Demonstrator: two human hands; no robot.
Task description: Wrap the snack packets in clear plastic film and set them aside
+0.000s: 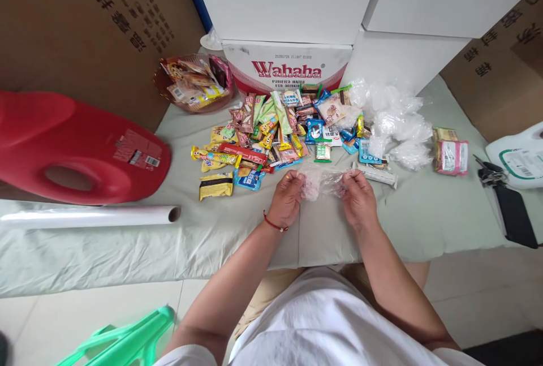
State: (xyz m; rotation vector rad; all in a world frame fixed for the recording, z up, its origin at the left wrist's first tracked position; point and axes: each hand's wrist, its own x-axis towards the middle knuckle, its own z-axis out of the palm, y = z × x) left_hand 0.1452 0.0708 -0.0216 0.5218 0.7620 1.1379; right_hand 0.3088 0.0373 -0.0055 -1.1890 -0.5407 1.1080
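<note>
A thin, crumpled clear plastic bag (324, 180) is stretched between my two hands, just above the cloth at the table's front. My left hand (289, 196) pinches its left end, and a red cord circles that wrist. At the opposite end, my right hand (358, 196) is closed on the plastic. Right beyond the bag lies a loose pile of wrapped snacks (271, 128) in many colours. A silver-white snack stick (375, 175) rests just behind my right hand. Whether anything is inside the bag is hard to make out.
Clear plastic bags (399, 120) are heaped at the right of the snacks, beside a pink packet (452, 156). A glass bowl (197, 107) holds packets at back left. A red jug (85, 151) and a white roll (91, 216) lie left; a black phone (515, 216) lies right.
</note>
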